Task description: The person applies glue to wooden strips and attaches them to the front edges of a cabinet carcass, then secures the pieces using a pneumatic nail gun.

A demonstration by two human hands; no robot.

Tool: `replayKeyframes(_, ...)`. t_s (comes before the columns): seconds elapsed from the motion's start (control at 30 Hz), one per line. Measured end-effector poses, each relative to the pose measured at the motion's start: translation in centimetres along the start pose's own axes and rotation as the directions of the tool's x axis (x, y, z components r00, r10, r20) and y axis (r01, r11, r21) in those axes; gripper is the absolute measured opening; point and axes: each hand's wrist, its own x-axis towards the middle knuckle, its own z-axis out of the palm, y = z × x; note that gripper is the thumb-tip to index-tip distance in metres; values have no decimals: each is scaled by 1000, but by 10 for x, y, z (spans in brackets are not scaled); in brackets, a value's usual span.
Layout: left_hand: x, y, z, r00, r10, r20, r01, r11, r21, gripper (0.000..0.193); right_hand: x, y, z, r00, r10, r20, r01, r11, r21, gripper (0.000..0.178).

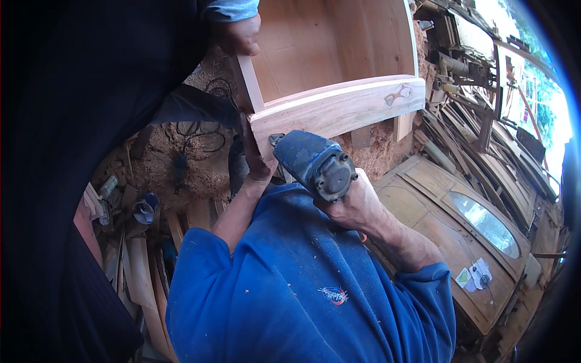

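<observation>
My right hand (354, 206) is wrapped around the handle of a blue and black nail gun (308, 160). The nose of the tool lies close to the front board (339, 112) of a large wooden box frame, near its left corner; I cannot tell if it touches. My left hand (257, 154) grips that same corner from the left side, with its fingers partly hidden behind the wood. A plywood panel (327, 42) fills the inside of the frame. At the far left corner, another person's hand (242, 36) rests on the narrow side rail (249, 85).
The other person's dark clothing (66, 181) fills the left side. A black cable (206, 136) lies on sawdust. To the right are a wooden door with an oval glass pane (484, 224) and stacked boards (484, 151). Scrap planks (142, 272) lie at lower left.
</observation>
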Motion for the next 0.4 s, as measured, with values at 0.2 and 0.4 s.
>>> replayKeyframes(0.2, -3, 0, -3, 997, 76, 7, -74, 953, 294, 114, 0, -3, 3, 998, -1, -60, 4, 999, 54, 42)
replayKeyframes(0.4, -1, 0, -7, 993, 104, 60, -120, 898, 424, 115, 4, -13, -4, 930, 340, 139, -367, 843, 394, 40)
